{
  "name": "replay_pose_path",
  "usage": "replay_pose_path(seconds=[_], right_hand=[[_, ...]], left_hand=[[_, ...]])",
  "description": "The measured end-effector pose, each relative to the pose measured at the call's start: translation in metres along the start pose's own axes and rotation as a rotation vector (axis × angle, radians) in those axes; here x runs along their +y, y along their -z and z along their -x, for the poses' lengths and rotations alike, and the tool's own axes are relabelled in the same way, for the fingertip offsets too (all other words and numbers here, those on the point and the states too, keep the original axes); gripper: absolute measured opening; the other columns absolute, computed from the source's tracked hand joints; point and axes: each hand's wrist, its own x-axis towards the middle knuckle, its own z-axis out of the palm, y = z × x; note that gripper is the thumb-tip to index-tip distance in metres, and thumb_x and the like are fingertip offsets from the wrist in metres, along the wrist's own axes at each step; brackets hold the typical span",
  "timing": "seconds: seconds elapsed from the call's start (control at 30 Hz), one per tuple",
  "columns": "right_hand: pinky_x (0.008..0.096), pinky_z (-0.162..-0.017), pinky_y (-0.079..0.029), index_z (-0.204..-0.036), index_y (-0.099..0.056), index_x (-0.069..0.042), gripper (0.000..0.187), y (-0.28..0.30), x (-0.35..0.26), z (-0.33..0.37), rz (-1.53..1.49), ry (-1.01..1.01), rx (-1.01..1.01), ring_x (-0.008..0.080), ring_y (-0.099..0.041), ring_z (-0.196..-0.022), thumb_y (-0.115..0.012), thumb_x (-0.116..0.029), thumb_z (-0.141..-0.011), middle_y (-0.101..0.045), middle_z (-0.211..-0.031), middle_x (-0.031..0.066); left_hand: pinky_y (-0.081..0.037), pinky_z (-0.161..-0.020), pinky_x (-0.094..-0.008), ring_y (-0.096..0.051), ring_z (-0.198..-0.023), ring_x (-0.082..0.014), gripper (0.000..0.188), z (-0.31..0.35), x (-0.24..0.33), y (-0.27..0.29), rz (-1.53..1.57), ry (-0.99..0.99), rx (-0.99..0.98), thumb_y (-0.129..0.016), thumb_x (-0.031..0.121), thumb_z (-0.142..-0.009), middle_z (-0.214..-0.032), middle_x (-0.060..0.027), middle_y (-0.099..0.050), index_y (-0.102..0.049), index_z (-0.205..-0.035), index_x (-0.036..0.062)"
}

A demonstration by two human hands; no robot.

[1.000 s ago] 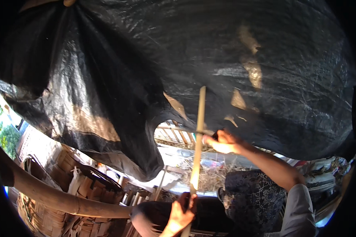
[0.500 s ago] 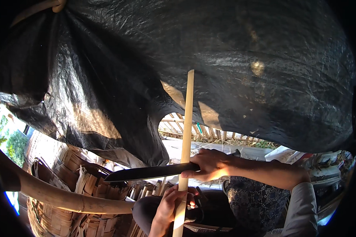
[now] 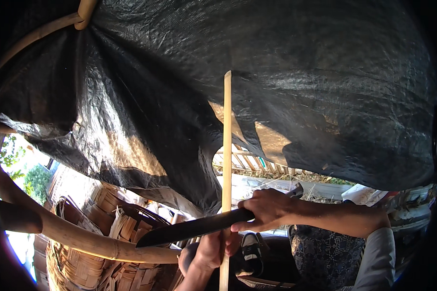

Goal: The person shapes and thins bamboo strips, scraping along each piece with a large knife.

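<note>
A long pale bamboo strip [image 3: 227, 145] stands almost upright before me, its slanted tip in front of the dark sheet. Low on the strip, my left hand [image 3: 211, 250] is closed around it; the blade partly covers the fingers. My right hand [image 3: 264, 209] grips the handle of a large dark machete [image 3: 192, 227]. The blade points left and slopes down toward its tip, crossing the strip just above my left hand. Whether its edge bites into the bamboo I cannot tell.
A black plastic sheet [image 3: 296, 97] hangs across the far side. A thick bamboo pole [image 3: 87, 241] runs in from the left, near woven bamboo baskets [image 3: 77, 264]. Patterned dark cloth [image 3: 320, 252] lies below my right forearm, and a shoe [image 3: 251, 250] shows beneath my hands.
The machete has tilted, its tip dropping, and now lies closer to my left hand. The strip has turned more upright and shows a narrower side. The whole view has shifted slightly.
</note>
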Motion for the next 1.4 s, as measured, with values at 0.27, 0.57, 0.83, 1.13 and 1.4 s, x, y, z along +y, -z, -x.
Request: replay_pose_path(seconds=[0.27, 0.57, 0.83, 1.13, 1.4], right_hand=[[0.0424, -0.058, -0.049, -0.073, -0.062, -0.006, 0.075, 0.01, 0.0, -0.008, 0.322, -0.167, -0.229, 0.0307, -0.062, -0.063, -0.042, -0.079, -0.066, -0.061, -0.064, 0.0124], [0.0391, -0.052, -0.049, -0.067, -0.062, -0.007, 0.073, 0.01, 0.006, -0.012, 0.392, -0.111, -0.102, 0.026, -0.061, -0.054, -0.045, -0.078, -0.066, -0.06, -0.056, 0.0097], [0.034, -0.049, -0.046, -0.082, -0.063, 0.001, 0.07, 0.049, 0.055, -0.014, 0.044, -0.599, 0.27, 0.0188, -0.057, -0.051, -0.036, -0.064, -0.084, -0.055, -0.052, 0.0117], [0.0458, -0.068, -0.049, -0.096, -0.063, -0.004, 0.086, 0.009, -0.006, 0.008, 0.23, -0.327, -0.187, 0.038, -0.059, -0.081, -0.038, -0.081, -0.066, -0.057, -0.087, 0.0259], [0.0372, -0.062, -0.051, -0.083, -0.065, -0.004, 0.061, 0.04, 0.031, -0.016, 0.081, -0.443, 0.043, 0.0249, -0.062, -0.061, -0.04, -0.06, -0.084, -0.063, -0.067, 0.014]], left_hand=[[-0.023, -0.025, -0.0185, -0.028, -0.029, -0.0068, 0.04, 0.002, -0.014, -0.021, -0.052, 0.031, 0.22, -0.033, 0.038, -0.094, -0.044, 0.0027, -0.03, -0.041, -0.066, 0.0107], [-0.019, -0.027, -0.0186, -0.024, -0.03, -0.0057, 0.039, 0.0, -0.008, -0.022, -0.076, -0.009, 0.215, -0.031, 0.039, -0.095, -0.047, 0.0026, -0.029, -0.038, -0.07, 0.0104], [-0.022, -0.026, -0.0214, -0.028, -0.029, -0.0086, 0.045, 0.014, -0.015, -0.018, 0.097, -0.021, 0.132, -0.033, 0.045, -0.093, -0.045, -0.0002, -0.031, -0.035, -0.065, 0.0095], [-0.022, -0.027, -0.0204, -0.028, -0.032, -0.0073, 0.04, 0.001, -0.012, -0.025, 0.031, 0.033, 0.16, -0.033, 0.038, -0.095, -0.047, 0.0007, -0.031, -0.043, -0.073, 0.0065], [-0.021, -0.027, -0.0215, -0.027, -0.03, -0.0082, 0.048, 0.01, -0.017, -0.03, -0.059, -0.014, 0.247, -0.033, 0.045, -0.093, -0.047, 0.0005, -0.029, -0.036, -0.063, 0.0073]])
